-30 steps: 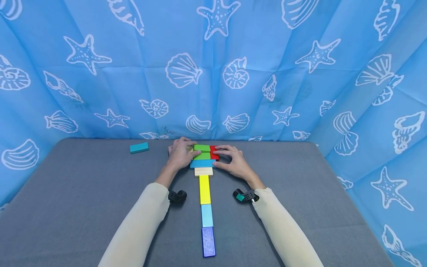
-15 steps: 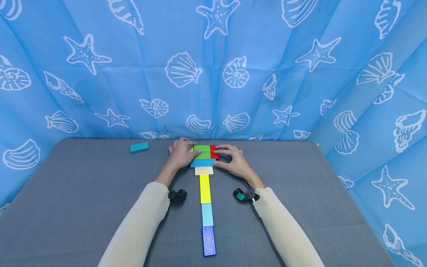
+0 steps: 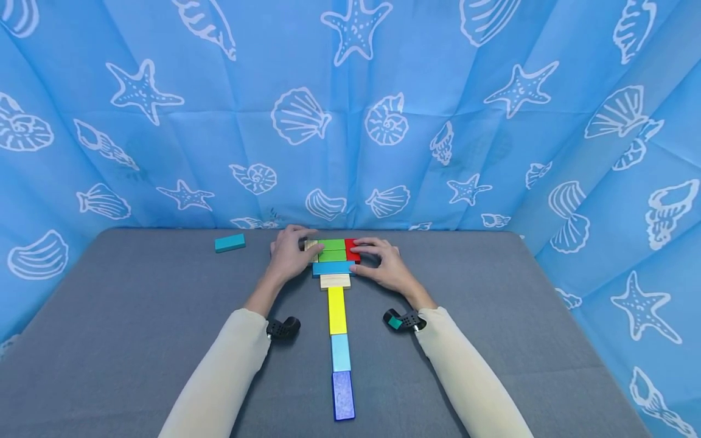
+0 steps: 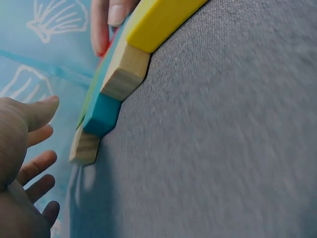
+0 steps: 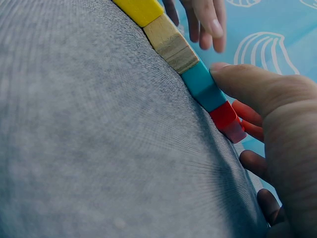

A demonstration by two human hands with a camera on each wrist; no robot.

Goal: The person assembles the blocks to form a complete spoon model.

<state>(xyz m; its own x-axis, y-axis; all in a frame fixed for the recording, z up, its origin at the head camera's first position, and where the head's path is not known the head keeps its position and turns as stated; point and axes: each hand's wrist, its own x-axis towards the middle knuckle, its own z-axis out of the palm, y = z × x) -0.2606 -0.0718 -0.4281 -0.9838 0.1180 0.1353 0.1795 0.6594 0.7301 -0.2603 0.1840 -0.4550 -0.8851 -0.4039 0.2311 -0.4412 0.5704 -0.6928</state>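
In the head view, two green blocks (image 3: 331,250) lie side by side between a plain wooden block (image 3: 311,249) on the left and a red block (image 3: 352,250) on the right. Below them is a blue block (image 3: 333,267) laid crosswise. My left hand (image 3: 289,254) is beside the wooden block, its fingers spread; the left wrist view shows them apart from the blocks. With its fingertips, my right hand (image 3: 383,264) touches the red block, while its thumb rests at the right end of the blue block (image 5: 204,87).
A second wooden block (image 3: 335,281), then yellow (image 3: 336,310), light blue (image 3: 341,352) and dark blue (image 3: 343,395) blocks run in a line toward me. One teal block (image 3: 230,243) lies apart at the back left of the grey table (image 3: 164,340). Behind hangs a blue curtain (image 3: 230,140).
The upper green block, tilted at first, now lies flush with the lower one. My left hand has drawn back to the left, uncovering the wooden block. My right hand stays put.
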